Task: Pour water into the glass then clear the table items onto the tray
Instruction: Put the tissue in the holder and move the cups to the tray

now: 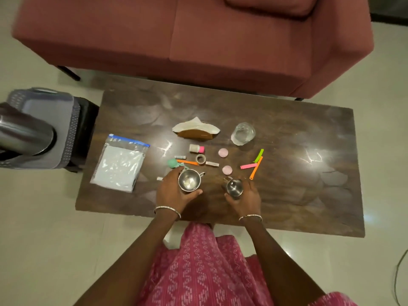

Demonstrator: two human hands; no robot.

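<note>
My left hand [171, 191] is wrapped around a wider steel cup [189, 180] near the table's front edge. A smaller steel cup [234, 187] sits in the grip of my right hand [247, 195]. The clear glass [242, 133] stands upright farther back on the right and appears to hold water. A grey tray [70, 129] rests on a black stool left of the table, with a steel bottle [24, 131] lying on it. Between the cups and the glass lie small items: a pink-capped bottle [196, 148], a tape roll [200, 159], two pink lids [223, 152] and coloured clips [255, 164].
A zip bag [120, 165] lies on the left of the dark wooden table [309, 173]. A tissue holder [195, 130] stands behind the small items. A red sofa [198, 36] runs along the table's far side. A cable [399, 279] trails on the floor at right.
</note>
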